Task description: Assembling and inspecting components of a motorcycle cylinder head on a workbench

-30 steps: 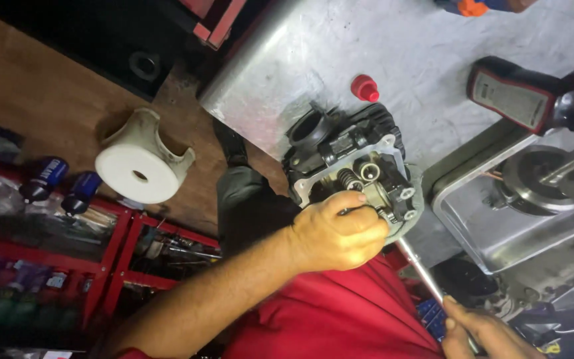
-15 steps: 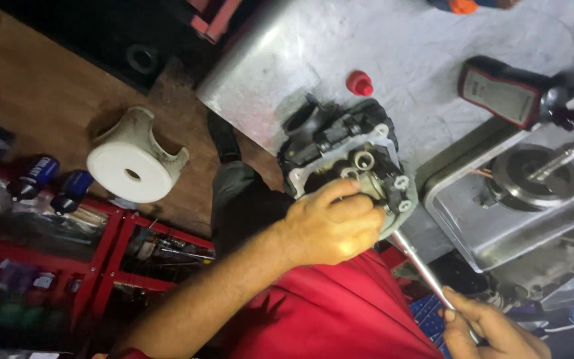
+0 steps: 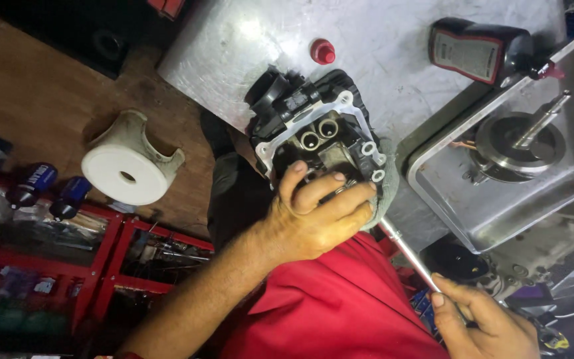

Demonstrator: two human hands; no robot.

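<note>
Head view: my left hand (image 3: 313, 216) is now clamping down over the near side of the engine cylinder head (image 3: 317, 136), fingers wrapped across its open face and pressing a grey rag (image 3: 383, 199) against it. Half a second ago the same hand was sitting lower on the part and the whole part was further to the right in view; now more of the casting is showing above my knuckles, so I am judging that I am steadying it while turning. My right hand (image 3: 483, 322) is closing narrow around the end of a long metal handle (image 3: 410, 256), which is running up from it to just under my left hand's fingertips; its tip is hidden there. That hand is sitting about where it was.

Counting: one cylinder head, two round bores showing just beyond my left fingers, one red cap (image 3: 322, 51) well beyond, one dark oil bottle (image 3: 479, 50) far right of it, one steel tray (image 3: 433, 193) just right of my left hand, one white plastic stand (image 3: 131, 163) well left, two blue-capped bottles (image 3: 34, 183).
</note>
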